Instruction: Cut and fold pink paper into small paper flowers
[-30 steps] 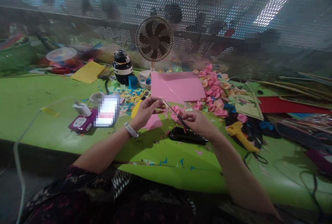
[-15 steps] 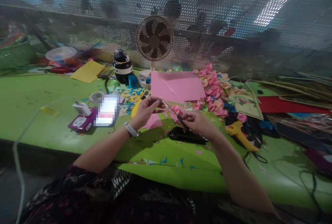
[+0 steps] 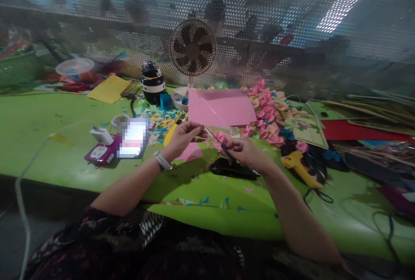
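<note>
My right hand (image 3: 244, 153) is closed around the dark handle of a pair of scissors (image 3: 218, 140), whose thin metal blades slant up and left. The blade tips reach the fingers of my left hand (image 3: 188, 135), pinched together on something too small to make out. Beneath my left hand lies a piece of pink paper (image 3: 192, 152). A glossy black object (image 3: 231, 170) rests on the green table just below my right hand. Behind both hands is a large pink sheet (image 3: 220, 104), with a heap of folded pink paper petals (image 3: 267, 113) to its right.
To the left are a lit phone (image 3: 132, 138), a purple power socket (image 3: 100, 153) with a white charger, and a black bottle (image 3: 152, 83). A fan (image 3: 193, 48) stands behind. Rightward lie a yellow glue gun (image 3: 301, 169) and red paper (image 3: 359, 130). Paper scraps (image 3: 154, 117) litter the table.
Both hands and the scissors stay nearly still. The whole view has shifted very slightly.
</note>
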Demonstrator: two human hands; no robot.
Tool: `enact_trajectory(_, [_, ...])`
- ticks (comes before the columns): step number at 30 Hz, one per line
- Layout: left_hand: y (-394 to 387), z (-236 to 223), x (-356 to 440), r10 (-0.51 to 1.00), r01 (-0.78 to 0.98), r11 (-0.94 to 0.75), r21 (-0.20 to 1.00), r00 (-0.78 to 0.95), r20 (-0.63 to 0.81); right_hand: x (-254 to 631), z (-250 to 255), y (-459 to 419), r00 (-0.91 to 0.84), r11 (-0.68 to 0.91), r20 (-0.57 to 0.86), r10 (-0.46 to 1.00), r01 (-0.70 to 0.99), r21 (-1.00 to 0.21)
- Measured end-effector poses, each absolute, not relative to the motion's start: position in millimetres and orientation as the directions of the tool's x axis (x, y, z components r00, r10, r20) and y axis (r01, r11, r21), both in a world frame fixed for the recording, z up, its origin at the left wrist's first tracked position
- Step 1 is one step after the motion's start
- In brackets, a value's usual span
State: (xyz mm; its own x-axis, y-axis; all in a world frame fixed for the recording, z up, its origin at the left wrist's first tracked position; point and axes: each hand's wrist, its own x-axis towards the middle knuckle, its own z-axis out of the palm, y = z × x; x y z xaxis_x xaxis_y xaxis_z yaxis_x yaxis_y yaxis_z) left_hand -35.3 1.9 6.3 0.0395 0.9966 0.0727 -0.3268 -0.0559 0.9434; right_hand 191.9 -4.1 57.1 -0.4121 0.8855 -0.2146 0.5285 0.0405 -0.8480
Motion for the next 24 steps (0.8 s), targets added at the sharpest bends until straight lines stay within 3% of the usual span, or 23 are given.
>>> enact_trajectory(24, [4.2,4.6,-37.1,0.994,-0.304,-0.066,0.950,0.063,0.089,191.7,56.0,-4.5,-0.413,0.010,-0.240,0.879,0.518,-0.855])
